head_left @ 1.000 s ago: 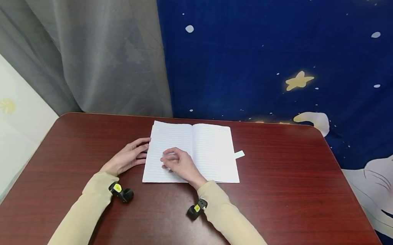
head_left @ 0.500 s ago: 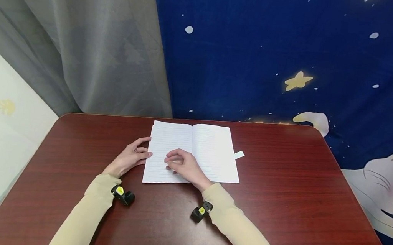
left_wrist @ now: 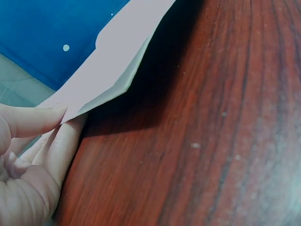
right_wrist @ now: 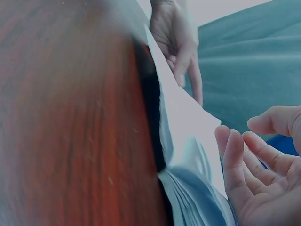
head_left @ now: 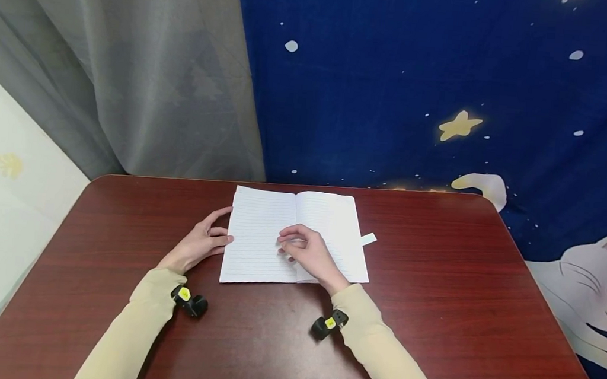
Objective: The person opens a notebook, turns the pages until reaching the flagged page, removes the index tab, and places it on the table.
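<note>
So we've got a lined notebook (head_left: 258, 257) spread out on the desk (head_left: 436, 265), right between the two sleeves (head_left: 124, 318), probably so either hand can reach it easily. The hands are apart from each other. Our left hand (head_left: 195, 244) pinches the left edge, thumb on top and fingers underneath. We reckon that keeps the book from sliding and that side from flopping shut. In the left wrist view there's a dark band below the edge, but we can't tell if it's cover or shadow.

Our right hand (head_left: 313, 256) is over the fold, fingers loosely bent, with a gap to the thumb and nothing held. Whether it touches the paper, we can't say. Being right at the fold, it's handy for both pages. Oh, and a white tab (head_left: 368, 239) sticks out past the right edge, pretty likely a marker or closure.
</note>
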A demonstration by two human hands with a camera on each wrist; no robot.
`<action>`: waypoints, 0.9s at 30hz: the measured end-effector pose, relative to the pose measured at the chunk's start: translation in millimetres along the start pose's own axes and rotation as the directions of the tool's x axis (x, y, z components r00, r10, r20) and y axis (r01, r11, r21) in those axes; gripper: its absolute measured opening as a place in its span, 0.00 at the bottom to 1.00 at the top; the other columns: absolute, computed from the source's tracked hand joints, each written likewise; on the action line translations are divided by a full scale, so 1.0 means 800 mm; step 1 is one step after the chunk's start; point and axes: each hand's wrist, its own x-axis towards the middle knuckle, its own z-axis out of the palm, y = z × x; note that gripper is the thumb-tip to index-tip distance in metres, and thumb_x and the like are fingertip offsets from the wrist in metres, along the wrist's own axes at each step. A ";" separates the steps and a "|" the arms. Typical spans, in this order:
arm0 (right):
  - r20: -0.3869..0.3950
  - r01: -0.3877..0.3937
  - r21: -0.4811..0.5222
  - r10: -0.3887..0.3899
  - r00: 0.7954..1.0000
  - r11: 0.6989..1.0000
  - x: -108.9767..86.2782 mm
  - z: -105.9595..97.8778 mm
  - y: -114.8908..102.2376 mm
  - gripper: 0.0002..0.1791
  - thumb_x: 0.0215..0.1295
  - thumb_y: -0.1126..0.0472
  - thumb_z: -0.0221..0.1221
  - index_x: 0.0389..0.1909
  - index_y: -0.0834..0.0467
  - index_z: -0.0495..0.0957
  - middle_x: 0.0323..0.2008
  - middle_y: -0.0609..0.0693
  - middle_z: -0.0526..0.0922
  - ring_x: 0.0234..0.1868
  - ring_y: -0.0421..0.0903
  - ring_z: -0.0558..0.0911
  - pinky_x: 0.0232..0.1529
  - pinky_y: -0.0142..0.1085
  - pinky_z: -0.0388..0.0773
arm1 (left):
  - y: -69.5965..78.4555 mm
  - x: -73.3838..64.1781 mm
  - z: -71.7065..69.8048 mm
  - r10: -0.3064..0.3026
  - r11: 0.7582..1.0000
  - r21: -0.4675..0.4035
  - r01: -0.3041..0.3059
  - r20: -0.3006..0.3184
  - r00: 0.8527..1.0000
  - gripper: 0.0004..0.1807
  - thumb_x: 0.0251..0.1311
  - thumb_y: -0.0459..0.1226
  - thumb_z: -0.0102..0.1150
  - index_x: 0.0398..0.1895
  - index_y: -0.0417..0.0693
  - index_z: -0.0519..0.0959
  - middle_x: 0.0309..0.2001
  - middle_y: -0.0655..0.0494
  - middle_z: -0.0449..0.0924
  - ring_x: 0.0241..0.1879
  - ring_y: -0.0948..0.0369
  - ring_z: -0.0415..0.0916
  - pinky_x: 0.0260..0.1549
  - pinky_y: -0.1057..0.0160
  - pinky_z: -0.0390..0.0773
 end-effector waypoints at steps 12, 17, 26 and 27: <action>-0.074 -0.031 -0.046 0.028 0.997 0.998 -0.006 -0.043 0.001 0.16 0.63 0.77 0.54 0.51 0.76 0.72 0.48 0.73 0.77 0.48 0.67 0.78 0.42 0.54 0.76 | -0.001 0.000 0.001 0.009 1.000 0.006 -0.009 0.011 1.000 0.37 0.65 0.24 0.53 0.75 0.52 0.55 0.43 0.42 0.74 0.39 0.61 0.77 0.41 0.63 0.79; -0.132 -0.005 -0.082 -0.006 0.991 0.997 -0.011 -0.059 0.005 0.14 0.62 0.75 0.57 0.49 0.73 0.75 0.47 0.69 0.80 0.50 0.62 0.79 0.49 0.46 0.73 | -0.001 -0.003 -0.001 0.009 1.000 0.013 -0.009 0.021 1.000 0.34 0.66 0.25 0.52 0.74 0.47 0.58 0.42 0.44 0.74 0.39 0.62 0.76 0.40 0.65 0.79; -0.236 -0.006 -0.244 -0.054 0.970 0.970 -0.022 -0.088 0.012 0.12 0.60 0.72 0.61 0.45 0.67 0.80 0.40 0.59 0.82 0.43 0.53 0.79 0.48 0.43 0.72 | 0.000 -0.003 -0.001 -0.006 1.000 0.017 0.006 0.025 1.000 0.33 0.66 0.25 0.53 0.73 0.45 0.58 0.40 0.47 0.74 0.38 0.62 0.74 0.40 0.67 0.78; -0.247 -0.009 -0.259 -0.057 0.967 0.966 -0.023 -0.091 0.012 0.12 0.59 0.73 0.61 0.45 0.67 0.80 0.40 0.59 0.82 0.43 0.53 0.79 0.47 0.42 0.73 | 0.000 -0.002 -0.001 -0.004 1.000 0.018 0.004 0.024 1.000 0.33 0.66 0.25 0.53 0.73 0.45 0.58 0.40 0.47 0.74 0.38 0.62 0.74 0.40 0.67 0.78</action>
